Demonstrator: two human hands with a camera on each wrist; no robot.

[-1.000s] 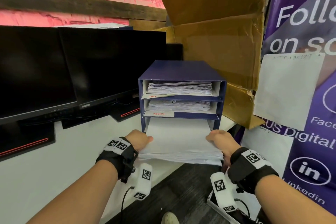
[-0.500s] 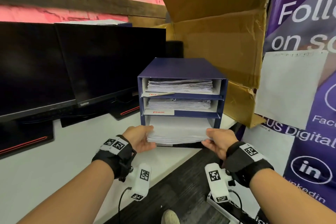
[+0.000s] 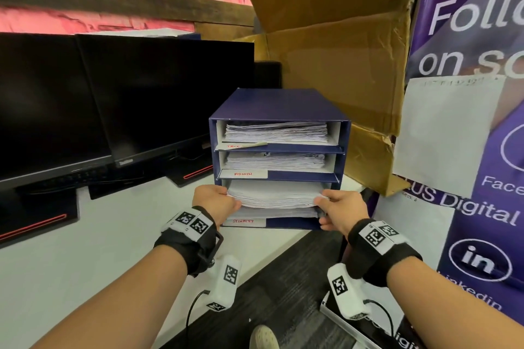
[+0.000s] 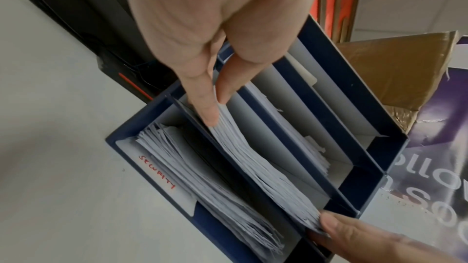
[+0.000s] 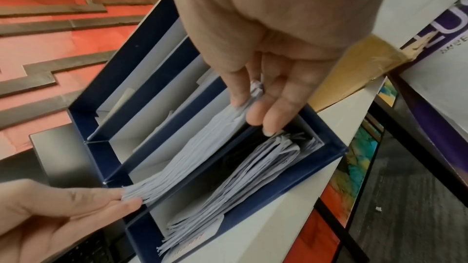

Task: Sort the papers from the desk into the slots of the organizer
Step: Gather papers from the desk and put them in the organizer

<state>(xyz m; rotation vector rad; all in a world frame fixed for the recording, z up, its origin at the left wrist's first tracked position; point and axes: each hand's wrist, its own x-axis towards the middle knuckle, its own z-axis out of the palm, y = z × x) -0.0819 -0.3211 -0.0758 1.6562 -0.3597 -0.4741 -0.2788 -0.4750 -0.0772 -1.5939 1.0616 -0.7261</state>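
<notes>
**A:** Two hands were on one thick stack of white paper sheets [image 3: 273, 198], each pinching an end. The left hand [image 3: 216, 201] held the left end between thumb and fingers [image 4: 207, 107]; the right hand [image 3: 338, 211] held the right end the same way.

**B:** Where was the stack?

**A:** Mostly inside the third slot of a dark blue boxboard organizer [image 3: 279, 103], with its front edge at the slot's mouth. The organizer stood on a white surface [image 3: 93, 249] near its corner, beside two black monitors [image 3: 113, 99], with a brown cardboard box [image 3: 340, 45] behind it.

**B:** And the other slots?

**A:** The two slots above each held a paper pile, the second labelled "ADMIN" in red. From the wrist views, a lowest slot labelled "SECURITY" [image 4: 156, 171] also held loose sheets [image 4: 207, 197].

**B:** Which step did it seem to be?

**A:** Seating this stack in its slot, I judged. The next move likely called for an even push from both ends so the sheets slid in flat without splaying, then letting go.
</notes>
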